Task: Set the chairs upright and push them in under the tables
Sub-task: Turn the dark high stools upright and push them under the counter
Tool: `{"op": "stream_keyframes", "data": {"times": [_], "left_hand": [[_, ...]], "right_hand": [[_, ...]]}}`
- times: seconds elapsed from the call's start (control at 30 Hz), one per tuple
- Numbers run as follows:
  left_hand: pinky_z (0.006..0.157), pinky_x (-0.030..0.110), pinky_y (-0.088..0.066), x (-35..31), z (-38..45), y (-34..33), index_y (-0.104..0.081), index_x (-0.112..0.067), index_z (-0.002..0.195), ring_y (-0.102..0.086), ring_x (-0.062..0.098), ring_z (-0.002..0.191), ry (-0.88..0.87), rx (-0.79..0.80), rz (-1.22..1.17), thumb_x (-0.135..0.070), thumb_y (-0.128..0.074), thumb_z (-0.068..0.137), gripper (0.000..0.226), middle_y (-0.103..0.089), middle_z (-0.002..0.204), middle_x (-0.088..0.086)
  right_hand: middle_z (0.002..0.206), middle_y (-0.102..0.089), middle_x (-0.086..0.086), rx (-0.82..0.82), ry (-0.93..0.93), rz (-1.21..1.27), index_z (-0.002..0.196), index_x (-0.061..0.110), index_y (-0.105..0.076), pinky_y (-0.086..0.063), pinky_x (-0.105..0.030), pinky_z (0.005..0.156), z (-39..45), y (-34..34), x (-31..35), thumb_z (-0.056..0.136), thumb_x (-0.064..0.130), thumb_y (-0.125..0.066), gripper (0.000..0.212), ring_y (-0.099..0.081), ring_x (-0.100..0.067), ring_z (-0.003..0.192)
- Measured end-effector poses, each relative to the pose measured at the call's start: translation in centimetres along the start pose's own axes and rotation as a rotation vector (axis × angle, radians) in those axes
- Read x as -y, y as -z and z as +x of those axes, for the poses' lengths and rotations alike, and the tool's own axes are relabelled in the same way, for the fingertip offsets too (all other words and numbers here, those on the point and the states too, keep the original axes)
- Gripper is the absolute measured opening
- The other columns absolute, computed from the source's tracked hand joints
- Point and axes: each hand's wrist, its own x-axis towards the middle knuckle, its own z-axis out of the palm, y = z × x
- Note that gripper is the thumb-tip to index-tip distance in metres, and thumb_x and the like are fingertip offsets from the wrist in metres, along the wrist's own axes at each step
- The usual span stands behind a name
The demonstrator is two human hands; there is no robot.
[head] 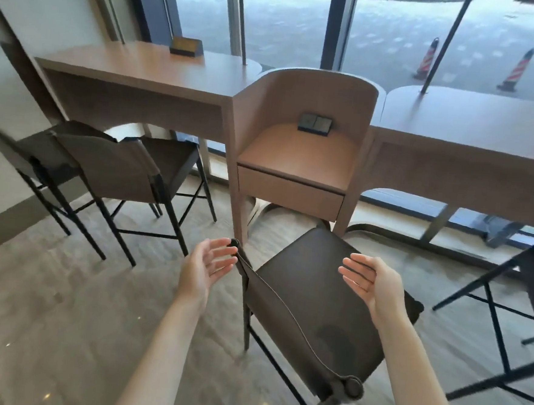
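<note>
1. Dark bar chair (pixel 312 300) upright on the floor, out from the counters, seat facing the alcove unit (pixel 304 148) between left counter (pixel 136 66) and right counter (pixel 473 122); not yet pushed in.
2. Left hand (pixel 204 267) grip spread, fingertips at the backrest knob (pixel 234 242); contact unclear. Right hand (pixel 370 285) grip spread, above the seat, holding nothing.
3. Risk: straight push likely drives the seat into the alcove unit's legs; needs steering under a counter.
4. Risk: uneven push at one backrest corner could twist or tip the tall, narrow frame.
5. Alcove unit holds a small dark two-panel box (pixel 315 123); contents not legible.
6. Left counter carries a small sign block (pixel 186 47).
7. Two chairs (pixel 110 159) partly under left counter; another (pixel 511 301) stands out at right.
</note>
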Motion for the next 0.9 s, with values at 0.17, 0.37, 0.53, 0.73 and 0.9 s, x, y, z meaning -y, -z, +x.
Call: {"op": "stream_keyframes", "data": {"times": [0.17, 0.37, 0.53, 0.73, 0.9], "left_hand": [[0.087, 0.038, -0.053, 0.1, 2.2, -2.6, -0.068, -0.007, 0.103, -0.068, 0.027, 0.090, 0.023, 0.194, 0.139, -0.025, -0.036, 0.101, 0.037, -0.072, 0.100, 0.016], [0.077, 0.028, -0.053, 0.2, 2.8, -7.8, -0.068, -0.005, 0.100, -0.067, 0.024, 0.082, -0.034, 0.466, 0.317, -0.019, -0.037, 0.102, 0.034, -0.071, 0.095, 0.015], [0.084, 0.034, -0.051, 1.5, 2.7, -10.8, -0.069, -0.012, 0.091, -0.066, 0.021, 0.078, -0.065, 0.669, 0.446, -0.015, -0.042, 0.101, 0.029, -0.071, 0.089, 0.011], [0.083, 0.027, -0.051, 5.0, 2.3, -11.3, -0.070, -0.032, 0.099, -0.065, 0.009, 0.086, -0.257, 1.036, 0.805, -0.043, -0.056, 0.085, 0.022, -0.070, 0.091, -0.006], [0.094, 0.025, -0.044, 7.4, 1.3, -10.9, -0.054, -0.036, 0.129, -0.052, 0.002, 0.109, -0.595, 1.477, 1.456, -0.051, -0.062, 0.081, 0.052, -0.058, 0.117, -0.016]], "right_hand": [[0.099, -0.072, -0.015, -0.201, 0.136, -0.020, 0.098, 0.006, -0.068, -0.055, -0.043, 0.088, -1.4, 1.1, -0.8, 0.100, 0.013, -0.041, 0.028, -0.071, -0.031, 0.088], [0.089, -0.073, -0.014, -0.370, 0.272, -0.082, 0.093, 0.004, -0.069, -0.057, -0.030, 0.074, -3.7, 2.8, -1.4, 0.098, 0.007, -0.040, 0.029, -0.073, -0.024, 0.077], [0.089, -0.073, -0.014, -0.470, 0.289, -0.110, 0.095, 0.003, -0.069, -0.054, -0.019, 0.065, -5.2, 3.9, -2.5, 0.096, 0.005, -0.042, 0.027, -0.073, -0.021, 0.075], [0.083, -0.073, 0.007, -0.489, 0.441, -0.428, 0.092, 0.021, -0.068, -0.054, -0.028, 0.081, -7.3, 3.5, -4.3, 0.094, 0.007, -0.051, 0.022, -0.069, -0.006, 0.081], [0.136, -0.052, 0.010, -0.095, 0.307, -1.110, 0.133, 0.031, -0.053, -0.036, -0.029, 0.109, -8.7, 2.9, -7.5, 0.086, 0.036, -0.059, 0.047, -0.039, -0.008, 0.132]]}}
